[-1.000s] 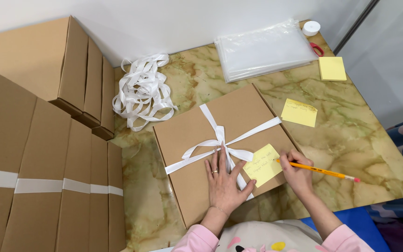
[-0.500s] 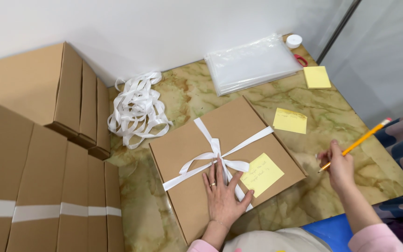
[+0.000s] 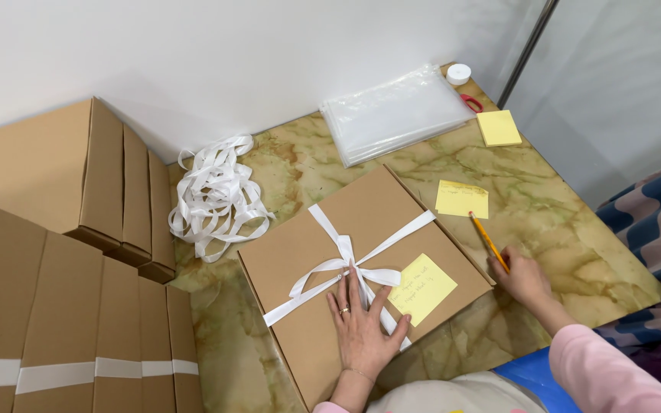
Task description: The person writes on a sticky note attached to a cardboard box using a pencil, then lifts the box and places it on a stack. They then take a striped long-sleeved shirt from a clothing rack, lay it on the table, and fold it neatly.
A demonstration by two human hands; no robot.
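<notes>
A flat brown cardboard box tied with a white ribbon bow lies on the marble table. A yellow sticky note with handwriting is stuck on its lid. My left hand presses flat on the lid, fingers spread over the ribbon. My right hand rests on the table just right of the box, holding a yellow pencil that points up and away. A second written yellow note lies on the table beyond the pencil.
Stacks of flat brown boxes fill the left side. A heap of loose white ribbon lies behind the box. At the far edge are clear plastic sleeves, a yellow sticky pad, a white tape roll and red-handled scissors.
My right hand left the note on the lid, swung out right with the pencil, and has come back down to the table beside the box. The left hand stayed on the lid.
</notes>
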